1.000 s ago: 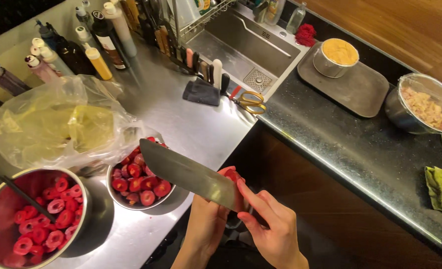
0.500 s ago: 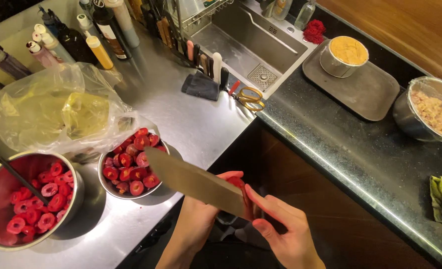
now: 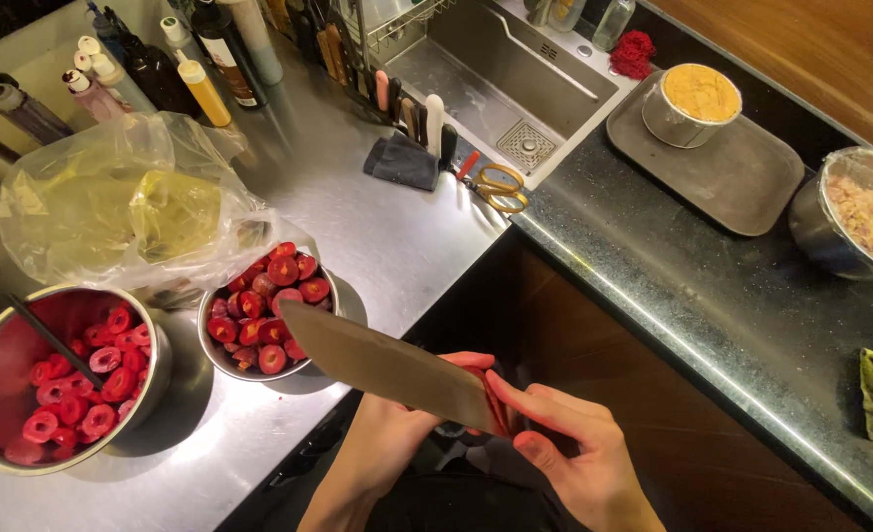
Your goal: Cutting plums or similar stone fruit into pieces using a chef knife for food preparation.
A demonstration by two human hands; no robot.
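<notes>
While both bowls [image 3: 259, 360] hold red fruit [image 3: 269, 296], hands [image 3: 574, 458] cut.

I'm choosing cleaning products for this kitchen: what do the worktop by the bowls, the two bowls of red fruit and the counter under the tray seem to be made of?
The worktop looks like brushed stainless steel: grey, with soft streaked reflections. Both bowls, the left bowl and the right bowl, look like polished steel, with bright mirror-like rims. The counter appears to be dark polished stone or a lookalike: black, faintly speckled, glossy along its edge.
</notes>
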